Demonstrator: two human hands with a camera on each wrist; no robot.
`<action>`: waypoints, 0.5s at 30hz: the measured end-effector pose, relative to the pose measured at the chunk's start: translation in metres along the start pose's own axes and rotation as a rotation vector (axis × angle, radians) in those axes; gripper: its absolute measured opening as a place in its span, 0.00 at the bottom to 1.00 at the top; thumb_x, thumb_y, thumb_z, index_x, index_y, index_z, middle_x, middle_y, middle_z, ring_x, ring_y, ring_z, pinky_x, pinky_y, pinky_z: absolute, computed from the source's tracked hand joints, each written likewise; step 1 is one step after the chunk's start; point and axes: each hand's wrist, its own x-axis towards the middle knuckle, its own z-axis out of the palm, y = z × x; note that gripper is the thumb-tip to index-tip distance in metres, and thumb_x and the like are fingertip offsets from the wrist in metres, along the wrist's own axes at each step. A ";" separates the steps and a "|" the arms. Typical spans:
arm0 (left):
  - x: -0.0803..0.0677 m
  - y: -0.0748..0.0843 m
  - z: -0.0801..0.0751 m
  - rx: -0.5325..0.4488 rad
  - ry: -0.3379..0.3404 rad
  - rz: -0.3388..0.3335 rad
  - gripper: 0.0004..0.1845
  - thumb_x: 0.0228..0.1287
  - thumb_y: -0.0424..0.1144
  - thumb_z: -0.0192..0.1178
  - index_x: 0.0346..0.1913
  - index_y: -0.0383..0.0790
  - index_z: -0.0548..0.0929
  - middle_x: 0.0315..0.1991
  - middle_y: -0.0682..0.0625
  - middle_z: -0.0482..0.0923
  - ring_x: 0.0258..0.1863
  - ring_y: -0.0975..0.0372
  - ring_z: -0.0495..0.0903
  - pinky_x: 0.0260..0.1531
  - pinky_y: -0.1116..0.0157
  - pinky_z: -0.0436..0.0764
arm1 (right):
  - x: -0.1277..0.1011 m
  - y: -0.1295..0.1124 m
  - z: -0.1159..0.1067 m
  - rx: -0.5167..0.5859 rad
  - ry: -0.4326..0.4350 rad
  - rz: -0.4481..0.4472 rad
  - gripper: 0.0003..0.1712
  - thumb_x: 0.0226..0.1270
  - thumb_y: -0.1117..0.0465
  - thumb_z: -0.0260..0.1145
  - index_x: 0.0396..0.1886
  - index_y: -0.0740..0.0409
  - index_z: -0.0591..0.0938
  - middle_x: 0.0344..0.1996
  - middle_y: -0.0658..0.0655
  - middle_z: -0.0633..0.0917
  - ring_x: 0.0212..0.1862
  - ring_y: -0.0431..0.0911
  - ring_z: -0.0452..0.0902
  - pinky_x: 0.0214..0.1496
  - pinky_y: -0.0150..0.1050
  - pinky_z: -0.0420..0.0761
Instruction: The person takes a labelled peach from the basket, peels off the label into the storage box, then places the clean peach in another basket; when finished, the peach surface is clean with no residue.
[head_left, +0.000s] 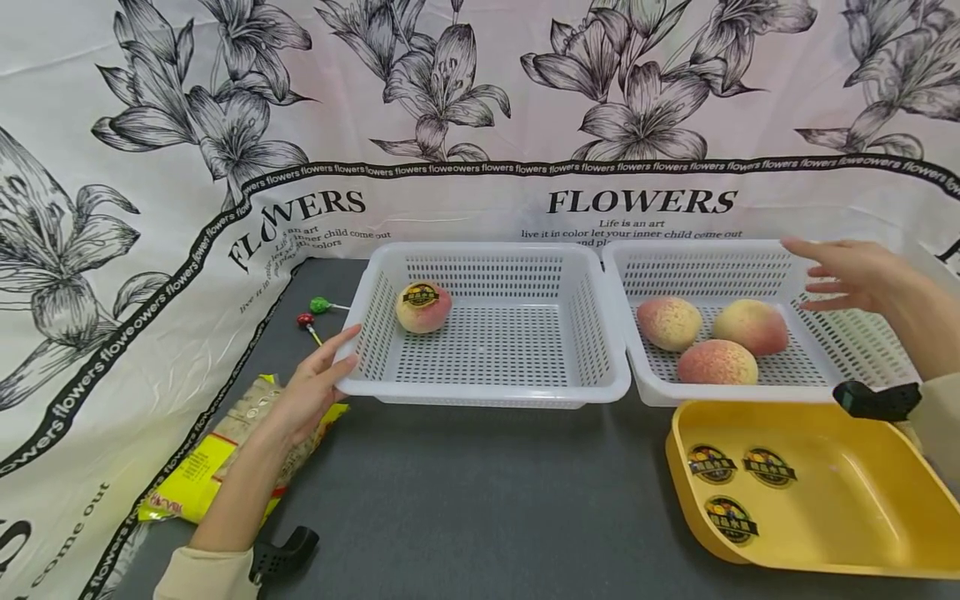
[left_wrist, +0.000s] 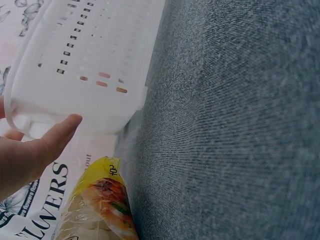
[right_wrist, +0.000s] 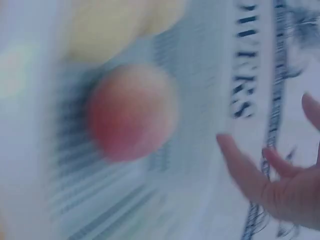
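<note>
My left hand touches the left corner of a white perforated basket with extended fingers. In the left wrist view the thumb lies along the basket's outer wall. A peach with a black-and-gold sticker on top sits inside at the left. My right hand, fingers spread and holding nothing, hovers over the right side of a second white basket. Inside that one lie three peaches without visible stickers, the nearest to the hand being a yellow-red peach. The right wrist view is blurred.
A yellow tray stands at the front right, with three black-and-gold stickers, one being a round label. A yellow snack bag lies under the left forearm. Green and red lollipops lie left of the baskets. Behind hangs a flower-print cloth.
</note>
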 end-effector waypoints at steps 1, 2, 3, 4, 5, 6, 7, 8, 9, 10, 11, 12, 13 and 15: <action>0.000 0.000 0.000 0.000 0.002 -0.001 0.30 0.77 0.38 0.44 0.76 0.43 0.48 0.75 0.42 0.40 0.67 0.42 0.54 0.47 0.70 0.76 | 0.002 -0.011 0.001 0.013 -0.016 -0.028 0.61 0.65 0.30 0.47 0.70 0.69 0.27 0.68 0.79 0.33 0.67 0.73 0.39 0.48 0.46 0.80; 0.000 0.000 0.000 0.001 0.003 -0.001 0.30 0.77 0.38 0.44 0.76 0.43 0.48 0.75 0.42 0.40 0.67 0.42 0.54 0.47 0.70 0.76 | 0.003 -0.023 0.003 0.037 -0.046 -0.055 0.59 0.66 0.31 0.46 0.71 0.66 0.26 0.69 0.76 0.32 0.68 0.71 0.38 0.49 0.45 0.79; 0.000 0.000 -0.001 0.000 0.004 0.000 0.30 0.77 0.38 0.44 0.76 0.43 0.48 0.75 0.42 0.40 0.67 0.42 0.54 0.46 0.69 0.76 | 0.006 -0.036 0.005 0.070 -0.070 -0.084 0.57 0.67 0.32 0.46 0.72 0.62 0.26 0.71 0.74 0.32 0.69 0.68 0.38 0.49 0.44 0.79; 0.000 0.000 -0.001 0.001 0.004 0.002 0.30 0.77 0.38 0.44 0.76 0.43 0.48 0.75 0.42 0.40 0.67 0.42 0.54 0.46 0.69 0.76 | 0.009 -0.049 0.009 0.113 -0.096 -0.104 0.55 0.68 0.34 0.47 0.73 0.58 0.26 0.72 0.70 0.32 0.70 0.65 0.38 0.50 0.44 0.79; 0.000 0.000 -0.001 0.000 0.005 0.003 0.30 0.77 0.38 0.44 0.76 0.43 0.48 0.75 0.42 0.40 0.67 0.41 0.54 0.46 0.69 0.76 | 0.011 -0.063 0.014 0.156 -0.116 -0.129 0.53 0.69 0.36 0.47 0.74 0.54 0.27 0.73 0.67 0.33 0.71 0.62 0.39 0.51 0.43 0.78; 0.000 0.000 -0.001 -0.001 0.005 0.003 0.30 0.77 0.38 0.44 0.76 0.43 0.48 0.75 0.42 0.40 0.67 0.41 0.54 0.46 0.69 0.76 | 0.013 -0.077 0.022 0.209 -0.134 -0.151 0.52 0.69 0.38 0.49 0.75 0.51 0.28 0.74 0.64 0.34 0.72 0.60 0.39 0.52 0.43 0.78; 0.000 0.000 -0.001 -0.002 0.007 0.004 0.30 0.77 0.38 0.43 0.76 0.43 0.48 0.75 0.42 0.40 0.67 0.42 0.53 0.46 0.69 0.76 | 0.015 -0.091 0.031 0.258 -0.147 -0.174 0.51 0.70 0.39 0.51 0.75 0.48 0.30 0.74 0.63 0.36 0.72 0.59 0.40 0.52 0.43 0.78; -0.001 0.000 -0.002 -0.002 0.009 0.003 0.30 0.77 0.38 0.43 0.76 0.43 0.48 0.75 0.42 0.40 0.67 0.42 0.54 0.46 0.69 0.76 | 0.016 -0.104 0.041 0.297 -0.164 -0.199 0.50 0.69 0.41 0.52 0.76 0.47 0.32 0.74 0.61 0.39 0.72 0.57 0.40 0.52 0.43 0.78; -0.001 0.000 -0.002 -0.002 0.012 0.002 0.30 0.77 0.38 0.43 0.76 0.43 0.48 0.75 0.42 0.40 0.67 0.42 0.54 0.46 0.69 0.76 | 0.017 -0.117 0.054 0.330 -0.180 -0.223 0.50 0.69 0.41 0.54 0.76 0.46 0.35 0.73 0.61 0.41 0.73 0.56 0.40 0.53 0.43 0.77; -0.001 -0.001 -0.002 -0.004 0.014 0.002 0.30 0.77 0.38 0.44 0.76 0.43 0.48 0.75 0.42 0.40 0.67 0.42 0.54 0.46 0.70 0.77 | 0.018 -0.130 0.067 0.361 -0.197 -0.245 0.49 0.68 0.42 0.56 0.77 0.46 0.38 0.73 0.61 0.43 0.73 0.56 0.41 0.54 0.44 0.76; -0.001 -0.001 -0.001 -0.008 0.016 0.002 0.30 0.77 0.38 0.44 0.76 0.43 0.48 0.75 0.42 0.41 0.67 0.42 0.54 0.46 0.70 0.77 | 0.020 -0.141 0.082 0.392 -0.215 -0.266 0.48 0.68 0.43 0.57 0.77 0.47 0.41 0.72 0.61 0.45 0.73 0.57 0.41 0.55 0.46 0.75; 0.000 -0.002 -0.001 -0.007 0.015 0.006 0.30 0.77 0.38 0.44 0.76 0.42 0.48 0.75 0.42 0.41 0.67 0.42 0.54 0.46 0.69 0.77 | 0.023 -0.151 0.097 0.405 -0.230 -0.285 0.47 0.68 0.44 0.58 0.77 0.49 0.43 0.71 0.61 0.47 0.73 0.57 0.43 0.57 0.47 0.74; 0.000 -0.002 -0.001 -0.008 0.015 0.007 0.30 0.76 0.38 0.44 0.76 0.42 0.48 0.75 0.42 0.41 0.66 0.42 0.54 0.46 0.69 0.77 | 0.025 -0.160 0.113 0.404 -0.244 -0.300 0.46 0.68 0.44 0.58 0.76 0.50 0.45 0.71 0.61 0.50 0.72 0.57 0.45 0.58 0.47 0.73; 0.000 -0.002 0.001 -0.010 0.010 0.012 0.30 0.76 0.38 0.44 0.76 0.42 0.48 0.75 0.42 0.41 0.66 0.42 0.55 0.46 0.69 0.77 | 0.033 -0.173 0.145 0.409 -0.283 -0.318 0.43 0.69 0.47 0.58 0.76 0.52 0.49 0.70 0.61 0.53 0.71 0.56 0.49 0.61 0.50 0.69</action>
